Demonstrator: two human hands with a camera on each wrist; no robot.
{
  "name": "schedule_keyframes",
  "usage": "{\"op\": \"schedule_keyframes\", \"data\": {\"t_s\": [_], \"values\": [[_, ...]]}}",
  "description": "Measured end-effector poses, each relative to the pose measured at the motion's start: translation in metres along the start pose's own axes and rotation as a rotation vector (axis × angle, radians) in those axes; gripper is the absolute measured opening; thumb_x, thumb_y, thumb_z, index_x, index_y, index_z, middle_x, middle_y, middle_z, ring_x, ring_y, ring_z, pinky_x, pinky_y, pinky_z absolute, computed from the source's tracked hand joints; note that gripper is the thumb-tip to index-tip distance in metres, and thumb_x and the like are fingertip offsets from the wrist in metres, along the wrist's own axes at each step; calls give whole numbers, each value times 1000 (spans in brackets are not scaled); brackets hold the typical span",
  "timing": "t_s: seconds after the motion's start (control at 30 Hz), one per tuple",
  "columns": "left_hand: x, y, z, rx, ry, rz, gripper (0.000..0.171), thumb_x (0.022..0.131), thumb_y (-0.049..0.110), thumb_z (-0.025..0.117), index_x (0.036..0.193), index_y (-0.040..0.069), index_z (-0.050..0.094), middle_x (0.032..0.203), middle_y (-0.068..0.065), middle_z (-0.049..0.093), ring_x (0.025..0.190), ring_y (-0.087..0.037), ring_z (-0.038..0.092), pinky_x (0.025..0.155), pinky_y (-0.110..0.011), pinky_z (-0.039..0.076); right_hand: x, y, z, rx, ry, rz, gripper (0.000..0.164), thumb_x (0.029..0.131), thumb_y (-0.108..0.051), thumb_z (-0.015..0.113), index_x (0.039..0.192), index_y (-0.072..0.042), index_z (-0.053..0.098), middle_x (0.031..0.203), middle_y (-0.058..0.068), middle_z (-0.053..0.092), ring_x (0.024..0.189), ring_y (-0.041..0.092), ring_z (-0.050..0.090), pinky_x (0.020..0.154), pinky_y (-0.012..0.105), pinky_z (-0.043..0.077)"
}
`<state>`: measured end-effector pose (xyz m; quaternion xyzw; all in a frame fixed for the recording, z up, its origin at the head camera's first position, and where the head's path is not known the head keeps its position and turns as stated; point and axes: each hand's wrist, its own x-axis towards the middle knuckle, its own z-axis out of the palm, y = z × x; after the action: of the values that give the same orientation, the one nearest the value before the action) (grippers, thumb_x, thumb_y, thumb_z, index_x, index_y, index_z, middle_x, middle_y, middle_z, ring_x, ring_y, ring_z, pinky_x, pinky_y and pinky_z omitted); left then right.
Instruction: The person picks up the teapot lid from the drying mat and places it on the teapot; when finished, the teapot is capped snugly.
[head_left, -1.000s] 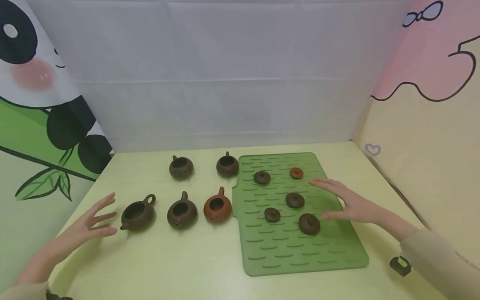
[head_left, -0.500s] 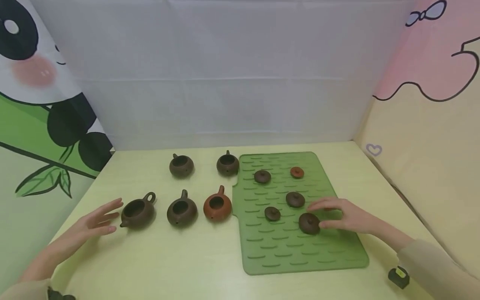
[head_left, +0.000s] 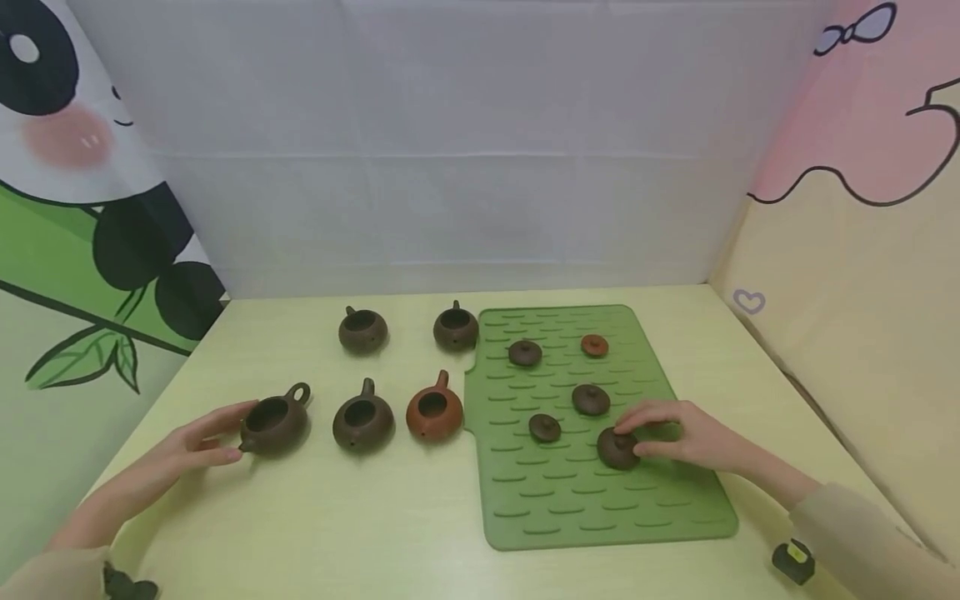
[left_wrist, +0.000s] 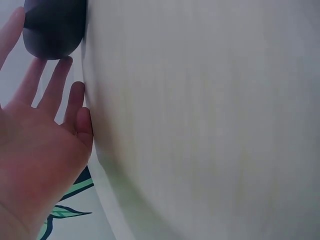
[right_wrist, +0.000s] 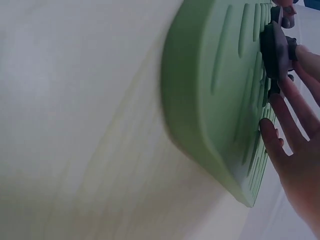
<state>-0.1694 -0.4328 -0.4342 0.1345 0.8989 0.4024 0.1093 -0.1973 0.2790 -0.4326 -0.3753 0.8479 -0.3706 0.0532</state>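
Note:
A dark brown teapot, without a lid, stands at the table's left, loop handle to the back and spout to the front. My left hand is against its left side, thumb near the spout and fingers extended. In the left wrist view the fingertips meet the teapot's dark body. On the green mat, my right hand pinches the knob of the nearest dark teapot lid. The right wrist view has the thumb at this lid's knob, with the other fingers spread beside the lid.
Other lidless teapots stand nearby: a dark one, a reddish one and two behind. More lids lie on the mat, including a dark lid, a smaller lid and a reddish lid. A white cloth hangs behind.
My left hand has moved right and reached the left teapot. The right hand has come down and left onto the nearest lid, its thumb and finger closing at the knob. Teapots and lids look unmoved.

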Motion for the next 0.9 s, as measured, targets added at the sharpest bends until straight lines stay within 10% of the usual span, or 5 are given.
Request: {"op": "schedule_keyframes", "data": {"t_s": [0.13,0.4,0.9], "values": [[2,1,2,-12,6,1,62,100,16,56,156,18,30,141,35,37,118,26,36,87,-13,40,1,1,3,-21,17,19,27,90,-20,73,117,-23,71,119,-4,71,112,3,63,96,23,51],[5,9,4,-24,11,-57,65,100,21,57,157,22,26,136,36,39,114,27,39,96,-59,40,5,-1,6,-36,50,53,24,87,-23,75,111,-25,74,114,-8,71,108,1,63,95,19,51],[3,1,-2,-140,-67,-93,67,101,19,53,159,26,21,143,36,30,116,30,34,99,-81,18,8,-1,4,-40,57,65,21,85,-24,77,106,-27,76,111,-8,72,108,-1,62,94,19,51]]}}
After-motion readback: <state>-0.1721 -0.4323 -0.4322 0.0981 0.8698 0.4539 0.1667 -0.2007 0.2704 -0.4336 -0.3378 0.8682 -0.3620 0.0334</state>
